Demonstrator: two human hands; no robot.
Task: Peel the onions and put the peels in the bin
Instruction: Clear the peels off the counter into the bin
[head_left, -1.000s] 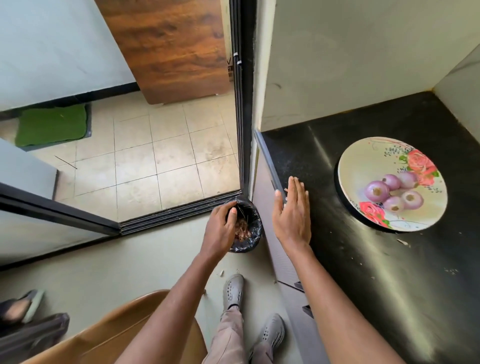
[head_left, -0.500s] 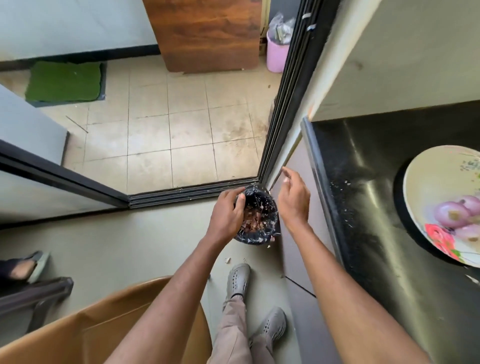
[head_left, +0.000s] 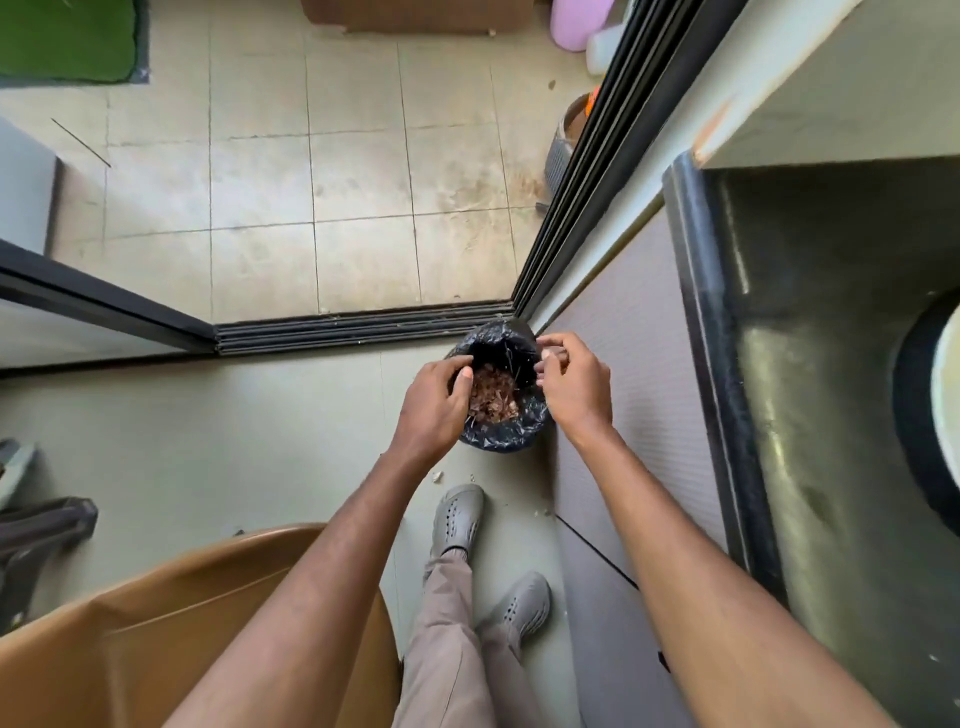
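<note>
A small bin (head_left: 498, 436) lined with a black bag stands on the floor by the cabinet corner, with brown onion peels (head_left: 493, 392) inside. My left hand (head_left: 434, 402) grips its left rim, thumb inside the liner. My right hand (head_left: 574, 387) hovers over the right rim with fingers curled, and seems to pinch a small brownish bit of peel. Only the edge of the flowered plate (head_left: 945, 395) shows at the far right on the black counter (head_left: 810, 364); the onions are out of view.
My grey shoes (head_left: 460, 514) stand just behind the bin. A brown chair (head_left: 182, 623) fills the lower left. The sliding door track (head_left: 363, 330) runs right behind the bin. Peel scraps (head_left: 439, 475) lie on the floor. The grey cabinet front (head_left: 639, 364) is to the right.
My right hand left the counter edge and came over the bin's right rim, fingers now curled. The view tilted down, so the plate slid almost out of sight. My left hand kept hold of the bin.
</note>
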